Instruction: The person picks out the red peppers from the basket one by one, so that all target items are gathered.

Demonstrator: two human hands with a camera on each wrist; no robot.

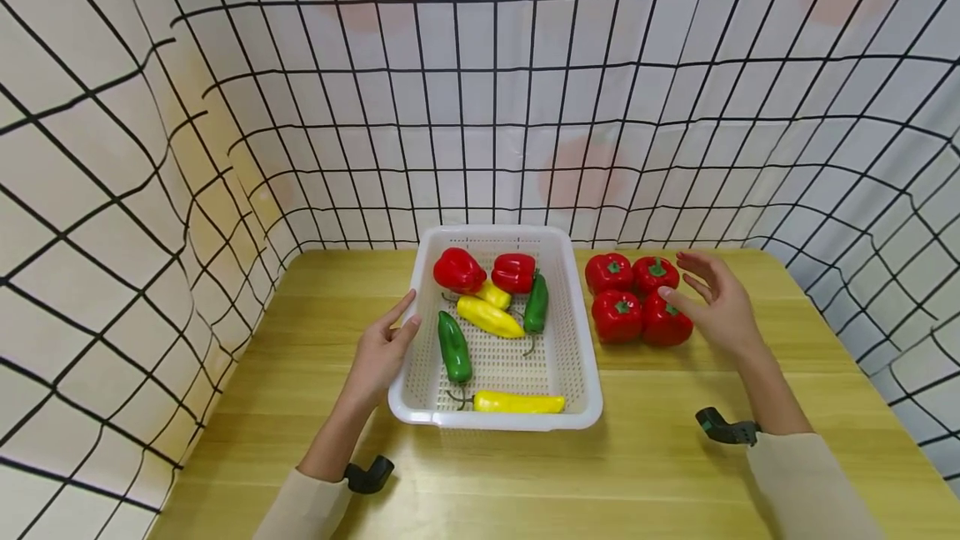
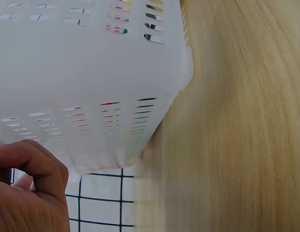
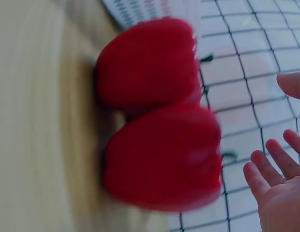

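Note:
My left hand (image 1: 381, 357) grips the left rim of a white perforated plastic basket (image 1: 588, 361), thumb and index finger at the edge; in the left wrist view bent fingers (image 2: 41, 166) lie beside the basket's outer wall. Two red bell peppers (image 1: 459, 270), two green peppers (image 1: 454, 347) and three yellow peppers (image 1: 519, 402) lie inside. Right of the basket, several red bell peppers (image 1: 617, 317) stand grouped, stems up. My right hand (image 1: 722, 307) is spread beside the group's right side, its thumb overlapping the front right pepper (image 1: 667, 322). Nothing is held in that hand.
A wooden table (image 1: 480, 482) lies under everything. White cloth with a black grid (image 1: 495, 107) rises behind the table and along both sides. Dark wrist-worn cameras (image 1: 726, 427) sit on both forearms, at the cuffs of beige sleeves.

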